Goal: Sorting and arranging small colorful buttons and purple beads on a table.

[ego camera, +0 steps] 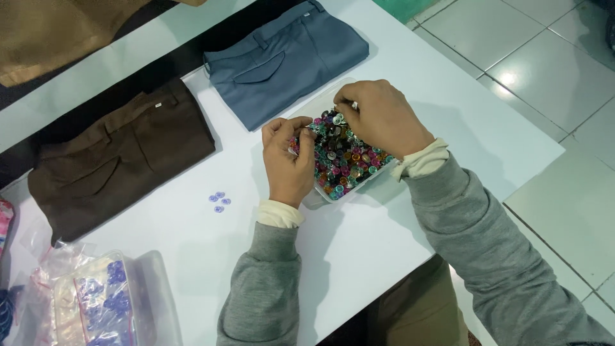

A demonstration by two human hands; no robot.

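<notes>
while both hands are digging in the clear tray [319, 200] of mixed coloured buttons [343, 160] on the white surface [359, 250], the left hand [289, 160] is curling closed at its edge and the right hand [378, 115] is pinching one button; picking single pieces slowly seems wise.

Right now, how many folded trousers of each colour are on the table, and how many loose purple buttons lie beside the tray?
Blue-grey folded trousers: 1
Dark brown folded trousers: 1
Tan folded garment at the top edge, kind unclear: 1
Loose purple buttons on the white table: 4
Total: 7
</notes>
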